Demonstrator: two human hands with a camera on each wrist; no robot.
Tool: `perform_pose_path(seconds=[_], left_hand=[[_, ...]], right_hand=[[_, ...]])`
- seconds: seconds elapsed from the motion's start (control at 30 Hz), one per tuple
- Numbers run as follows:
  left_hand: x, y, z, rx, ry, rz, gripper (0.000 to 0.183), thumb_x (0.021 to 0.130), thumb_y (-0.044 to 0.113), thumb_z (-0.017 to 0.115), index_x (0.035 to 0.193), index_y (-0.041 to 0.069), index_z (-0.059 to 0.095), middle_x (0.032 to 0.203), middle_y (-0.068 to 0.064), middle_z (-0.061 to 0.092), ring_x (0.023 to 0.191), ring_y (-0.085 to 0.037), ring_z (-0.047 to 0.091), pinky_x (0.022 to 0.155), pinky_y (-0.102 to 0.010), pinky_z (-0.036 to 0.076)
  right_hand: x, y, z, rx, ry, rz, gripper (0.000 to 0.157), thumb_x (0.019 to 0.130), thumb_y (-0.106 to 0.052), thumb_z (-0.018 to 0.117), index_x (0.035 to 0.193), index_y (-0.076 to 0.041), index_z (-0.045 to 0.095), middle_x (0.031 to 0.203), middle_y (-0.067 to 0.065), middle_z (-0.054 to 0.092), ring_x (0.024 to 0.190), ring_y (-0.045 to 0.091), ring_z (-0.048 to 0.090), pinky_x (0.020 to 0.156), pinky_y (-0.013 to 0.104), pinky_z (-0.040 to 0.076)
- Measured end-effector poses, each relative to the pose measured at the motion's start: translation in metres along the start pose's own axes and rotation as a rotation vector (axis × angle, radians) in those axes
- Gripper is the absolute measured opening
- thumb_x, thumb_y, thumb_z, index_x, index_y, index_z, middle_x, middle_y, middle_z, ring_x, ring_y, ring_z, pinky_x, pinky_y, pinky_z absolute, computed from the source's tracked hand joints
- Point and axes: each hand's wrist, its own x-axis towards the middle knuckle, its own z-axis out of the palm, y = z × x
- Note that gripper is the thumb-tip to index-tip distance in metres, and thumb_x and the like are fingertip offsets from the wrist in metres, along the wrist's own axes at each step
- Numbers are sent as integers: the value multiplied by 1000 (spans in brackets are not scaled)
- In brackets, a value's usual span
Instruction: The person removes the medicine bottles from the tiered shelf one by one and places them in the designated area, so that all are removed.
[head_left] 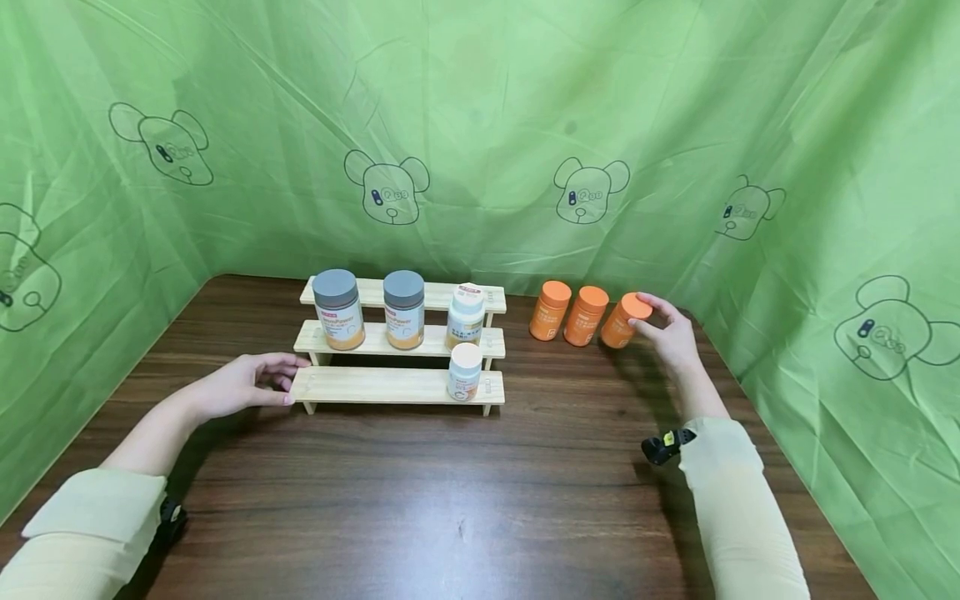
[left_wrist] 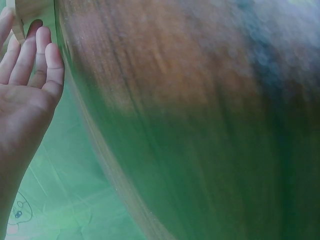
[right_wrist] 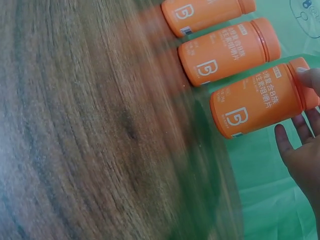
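A three-tier wooden display stand [head_left: 375, 385] stands toward the back of the table. My left hand [head_left: 238, 385] is at its left end, thumb and fingers gripping the lowest step's edge; in the left wrist view a corner of the wood [left_wrist: 37, 11] shows by the fingers. My right hand [head_left: 671, 337] pinches the cap of the rightmost orange bottle [head_left: 619, 327], thumb on the near side. Whether its base is off the table I cannot tell. Beside it are a middle orange bottle [head_left: 585, 321] and a left one [head_left: 549, 315], both upright.
Two grey-lidded jars, left [head_left: 339, 312] and right [head_left: 404, 312], and a white-capped bottle [head_left: 466, 318] stand on the middle step. A smaller white bottle [head_left: 465, 373] occupies the lowest step's right end. Green cloth [head_left: 480, 125] hangs around the dark wooden table [head_left: 420, 483].
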Motion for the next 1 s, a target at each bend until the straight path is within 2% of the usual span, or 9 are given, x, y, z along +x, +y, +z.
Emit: perform_pose_path(seconds=[0.13, 0.3, 0.4, 0.57, 0.8, 1.0], left_hand=[[0, 0, 0, 1, 0, 2, 57, 80, 17, 75, 130, 2, 51, 112, -14, 63, 96, -8, 59, 81, -25, 49], [0, 1, 0, 4, 0, -1, 57, 80, 17, 75, 130, 2, 51, 112, -15, 62, 96, -7, 58, 81, -25, 49], [-1, 1, 0, 2, -1, -1, 58, 80, 17, 75, 130, 1, 50, 113, -15, 62, 96, -7, 58, 81, -26, 49], [0, 2, 0, -6, 2, 9, 57, 80, 15, 75, 130, 1, 50, 112, -15, 62, 95, -7, 59, 81, -26, 49], [0, 1, 1, -1, 0, 14, 57, 80, 15, 75, 129, 1, 51, 112, -16, 62, 95, -8, 59, 80, -25, 49], [0, 0, 1, -3, 2, 22, 56, 80, 15, 75, 129, 1, 51, 111, -16, 62, 94, -8, 60, 80, -26, 49]], right_hand=[[3, 2, 1, -23, -19, 36, 53, 86, -7, 68, 135, -3, 49, 137, 8, 48, 120, 11, 43, 96, 25, 36], [6, 4, 2, -36, -55, 62, 53, 87, -9, 66, 137, -4, 47, 138, 11, 45, 123, 16, 41, 84, 12, 39], [8, 6, 1, -37, -75, 61, 54, 89, -9, 65, 138, -3, 45, 140, 16, 42, 122, 18, 41, 80, 9, 40], [14, 9, 0, 17, -80, 102, 55, 89, -9, 63, 139, -2, 43, 137, 17, 44, 111, 12, 47, 77, 11, 44], [23, 21, -3, 72, -75, 162, 54, 89, -10, 65, 139, -10, 46, 127, 3, 52, 102, 2, 51, 79, 15, 46], [26, 26, -3, 81, -107, 168, 55, 90, -12, 63, 142, -10, 42, 136, 9, 45, 104, 3, 49, 85, 17, 47]])
